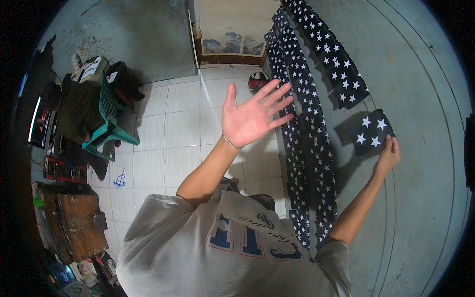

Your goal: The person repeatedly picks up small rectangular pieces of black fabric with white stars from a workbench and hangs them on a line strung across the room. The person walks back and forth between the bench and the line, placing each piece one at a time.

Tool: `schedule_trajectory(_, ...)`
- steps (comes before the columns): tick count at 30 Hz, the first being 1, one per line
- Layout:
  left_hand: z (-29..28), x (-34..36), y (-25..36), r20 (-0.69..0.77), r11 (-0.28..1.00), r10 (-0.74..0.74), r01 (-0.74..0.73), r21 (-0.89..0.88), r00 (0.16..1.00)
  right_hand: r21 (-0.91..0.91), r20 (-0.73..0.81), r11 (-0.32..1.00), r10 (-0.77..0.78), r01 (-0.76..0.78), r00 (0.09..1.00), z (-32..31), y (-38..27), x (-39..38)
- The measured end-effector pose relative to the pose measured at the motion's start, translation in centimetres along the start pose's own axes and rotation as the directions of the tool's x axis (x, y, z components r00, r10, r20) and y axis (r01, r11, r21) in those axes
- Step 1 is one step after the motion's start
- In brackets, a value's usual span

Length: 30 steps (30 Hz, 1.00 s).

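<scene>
My left hand [255, 118] is raised in the middle of the view, palm up and fingers spread, with nothing in it. A thin bracelet [231, 142] circles that wrist. On the right, my right hand [389, 157] pinches the lower right corner of a black square sheet [372, 129] with white stars, close to the grey-blue wall [420, 163]. Whether the sheet is stuck to the wall, I cannot tell. Just beyond it ends a strip of black star-patterned sheets [341, 64] on the wall. Long star-patterned rows [302, 119] run alongside, nearer the floor.
To the left stands a green plastic chair [111, 133] with things piled on it. Near it are a lit screen [35, 120] and a worn brown wooden piece [81, 218]. A red and black helmet [258, 81] rests on the white tiled floor [183, 123] near the far doorway [232, 29].
</scene>
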<state>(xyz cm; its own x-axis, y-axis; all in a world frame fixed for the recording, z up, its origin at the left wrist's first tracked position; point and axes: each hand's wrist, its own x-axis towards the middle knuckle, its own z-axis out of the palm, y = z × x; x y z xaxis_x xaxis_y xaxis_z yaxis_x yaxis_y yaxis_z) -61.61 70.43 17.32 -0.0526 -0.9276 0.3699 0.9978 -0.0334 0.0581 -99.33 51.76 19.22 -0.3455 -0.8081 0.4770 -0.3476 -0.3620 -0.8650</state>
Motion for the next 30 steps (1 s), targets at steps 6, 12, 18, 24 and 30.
schedule_trajectory(6,-0.9,4.4,2.3,-0.016,0.999,-0.038,0.038,0.013,0.999,0.171,-0.04,0.984,0.06,-0.053,0.997,0.1,1.4,3.1)
schedule_trajectory(12,-0.9,7.0,3.9,-0.029,0.998,-0.002,0.004,0.059,1.0,0.207,-0.057,0.96,0.204,-0.188,0.977,2.0,3.0,0.9)
schedule_trajectory(18,-0.6,8.9,4.1,-0.056,0.994,-0.009,0.015,0.107,0.998,0.28,-0.048,0.948,0.173,-0.153,0.984,4.5,3.9,-0.5)
schedule_trajectory(24,-1.5,10.0,4.2,-0.082,0.984,0.026,-0.011,0.177,0.996,0.19,-0.162,0.974,0.155,-0.124,0.975,7.0,5.0,0.3)
schedule_trajectory(30,-1.6,10.2,4.0,-0.118,0.971,0.057,-0.028,0.236,0.991,-0.128,-0.201,0.99,-0.082,0.057,0.976,8.3,4.9,0.5)
